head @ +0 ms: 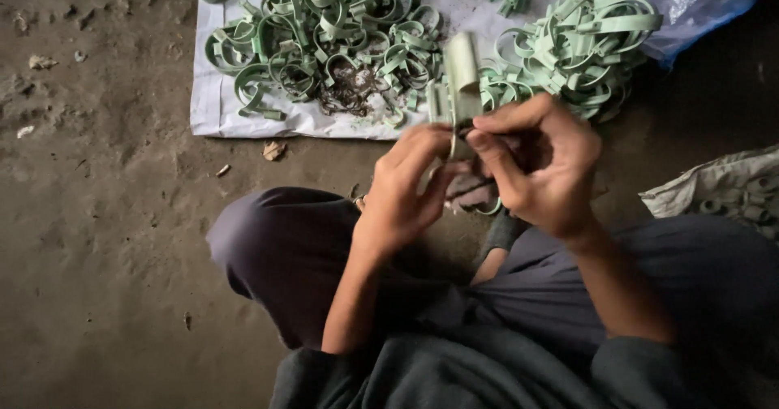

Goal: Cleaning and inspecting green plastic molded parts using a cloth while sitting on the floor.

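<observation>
Both hands — left hand (406, 186), right hand (540, 165) — pinch one green clip (459, 80) near the sheet's (213, 105) front edge — a slip could drop it in dirt.

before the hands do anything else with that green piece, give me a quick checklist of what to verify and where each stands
1. Green plastic piece held by both hands: ok.
2. Left hand grip, fingertips pinched at the piece's lower end: ok.
3. Right hand grip, thumb and forefinger closed on it: ok.
4. Contact spot visible: cannot tell, fingers cover it.
5. Pile of green clips lying on the white sheet: ok.
6. Second clip pile close behind the right hand: ok.
</observation>
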